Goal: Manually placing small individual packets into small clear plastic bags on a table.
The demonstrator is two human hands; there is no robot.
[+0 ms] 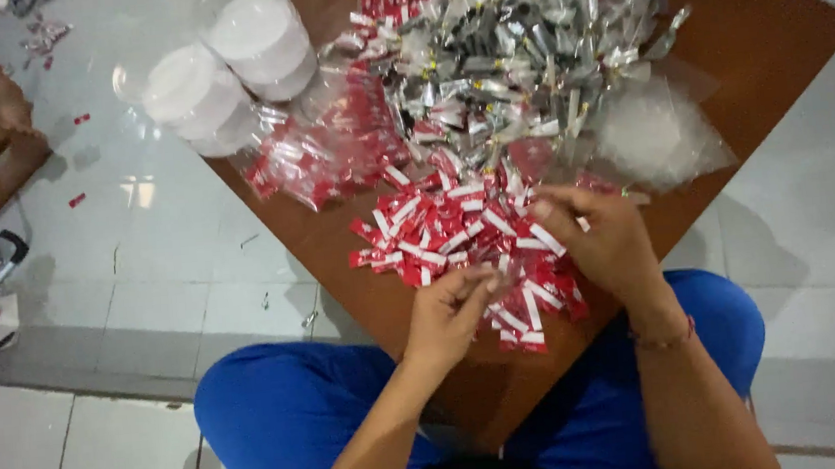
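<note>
Low brown board (pixel 339 241) on white tiles. Left hand (pixel 448 311) and right hand (pixel 601 235) each pinch red-and-white sachets (pixel 437 233), pile kept within reach; silver sachets (pixel 512 48) beyond.

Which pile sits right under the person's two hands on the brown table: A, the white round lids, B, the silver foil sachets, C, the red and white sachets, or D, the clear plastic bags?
C: both the left hand and right hand rest on the red and white sachets; the silver foil sachets lie farther away.
</note>
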